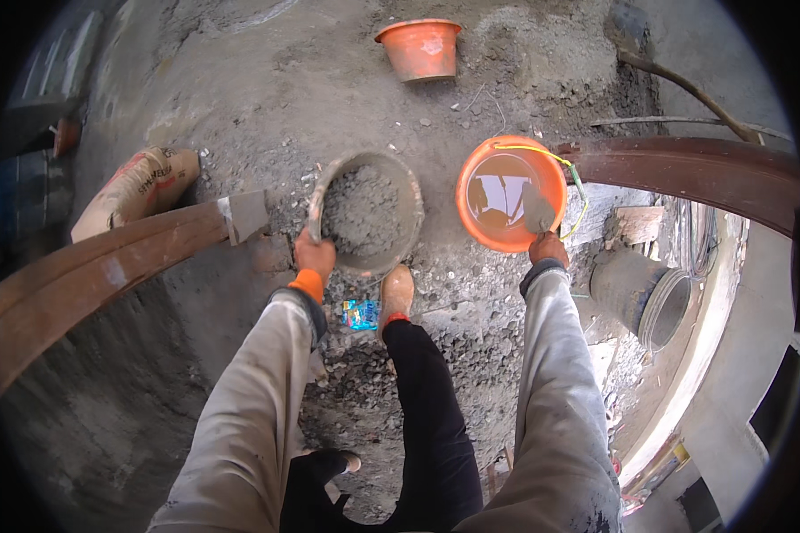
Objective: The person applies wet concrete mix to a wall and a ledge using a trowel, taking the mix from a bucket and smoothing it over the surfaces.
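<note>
My left hand [315,256] is closed on the near left rim of a round grey tub [415,206], which holds lumpy wet mortar [361,209]. To its right stands an orange bucket [465,197] with cloudy brownish water [498,200] inside and a yellow handle [532,152] lying over its far rim. At the bucket's near right rim, my right hand [549,250] grips a mortar-coated trowel [537,210]. The blade slants over the water; whether its tip dips in, I cannot tell. The trowel's grip is hidden by my fingers.
Another orange bucket [422,53] stands farther off. A paper sack [142,191] lies left, beyond a brown frame piece [107,266]. Another brown frame piece [684,169] and an overturned dark bucket [636,289] are right. A blue wrapper [360,314] lies on the rubble by my foot.
</note>
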{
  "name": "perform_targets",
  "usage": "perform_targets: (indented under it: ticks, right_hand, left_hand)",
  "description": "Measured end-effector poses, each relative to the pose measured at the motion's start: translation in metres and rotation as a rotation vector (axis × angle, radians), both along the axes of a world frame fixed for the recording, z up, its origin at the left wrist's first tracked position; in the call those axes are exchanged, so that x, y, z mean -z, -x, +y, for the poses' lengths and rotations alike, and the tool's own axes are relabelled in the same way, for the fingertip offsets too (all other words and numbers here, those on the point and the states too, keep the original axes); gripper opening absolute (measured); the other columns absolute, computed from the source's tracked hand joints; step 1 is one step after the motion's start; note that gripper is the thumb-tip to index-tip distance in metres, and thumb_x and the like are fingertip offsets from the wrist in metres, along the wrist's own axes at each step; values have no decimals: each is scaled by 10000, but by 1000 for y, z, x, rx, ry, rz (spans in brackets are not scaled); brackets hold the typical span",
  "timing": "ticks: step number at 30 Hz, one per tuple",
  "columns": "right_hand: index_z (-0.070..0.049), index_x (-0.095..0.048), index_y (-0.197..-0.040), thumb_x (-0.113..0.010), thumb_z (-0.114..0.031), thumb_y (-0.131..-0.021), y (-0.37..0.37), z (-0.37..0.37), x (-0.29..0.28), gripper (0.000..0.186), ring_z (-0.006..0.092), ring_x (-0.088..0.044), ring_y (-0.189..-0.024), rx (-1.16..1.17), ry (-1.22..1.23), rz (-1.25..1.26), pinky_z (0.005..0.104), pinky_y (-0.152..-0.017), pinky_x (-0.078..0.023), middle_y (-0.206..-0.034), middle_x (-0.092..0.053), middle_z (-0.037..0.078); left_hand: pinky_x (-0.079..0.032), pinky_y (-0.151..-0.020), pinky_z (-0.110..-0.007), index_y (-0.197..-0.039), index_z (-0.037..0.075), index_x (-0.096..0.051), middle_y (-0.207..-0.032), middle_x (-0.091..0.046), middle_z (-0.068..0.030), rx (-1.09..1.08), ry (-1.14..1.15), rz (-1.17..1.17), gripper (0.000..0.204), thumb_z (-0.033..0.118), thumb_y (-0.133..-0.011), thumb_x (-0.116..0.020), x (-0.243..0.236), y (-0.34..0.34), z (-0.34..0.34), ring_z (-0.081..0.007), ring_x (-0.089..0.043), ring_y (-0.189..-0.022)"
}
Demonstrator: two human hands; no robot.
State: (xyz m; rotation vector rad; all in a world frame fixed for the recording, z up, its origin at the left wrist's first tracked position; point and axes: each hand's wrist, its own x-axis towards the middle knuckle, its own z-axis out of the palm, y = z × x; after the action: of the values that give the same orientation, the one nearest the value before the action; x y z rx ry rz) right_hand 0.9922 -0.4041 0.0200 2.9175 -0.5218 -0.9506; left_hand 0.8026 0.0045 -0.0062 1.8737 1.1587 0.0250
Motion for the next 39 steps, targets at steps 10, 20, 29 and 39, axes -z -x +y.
perform_targets:
  ticks: [10,20,29,39]
  right_hand:
    - [-169,-537,-1172,-596,-201,-738,80,-28,-63,439,313,-602,-787,-309,-544,-88,429,-692,-490,-885,-593,120]
    - [-55,-458,-1172,-420,-167,-874,33,145,11,320,353,-606,-847,-536,-298,148,427,-750,-488,-1049,-539,221]
    - [-2,-499,-1025,-603,-165,-752,88,248,48,334,188,-615,-653,77,-869,522,342,-541,-497,-720,-594,124]
    - [-23,-534,-1023,-588,-132,-742,15,264,38,306,257,-653,-720,-220,-758,564,366,-598,-514,-781,-645,156]
  left_hand:
    - [-453,-845,-416,-1184,206,-559,-967,-622,-213,359,-141,279,503,103,-692,-575,2,-133,-49,-382,-581,-949]
    - [-455,-849,-363,-1224,171,-533,-1008,-626,-192,393,-30,240,532,154,-702,-636,47,-85,5,-336,-597,-969]
    - [-376,-926,-331,-1215,31,-511,-1137,-574,-201,132,244,172,563,487,-892,-440,48,-79,34,-280,-530,-1088]
    - [-398,-920,-310,-1299,18,-421,-1143,-568,-182,79,450,61,559,369,-880,-539,36,-71,46,-246,-542,-1065]
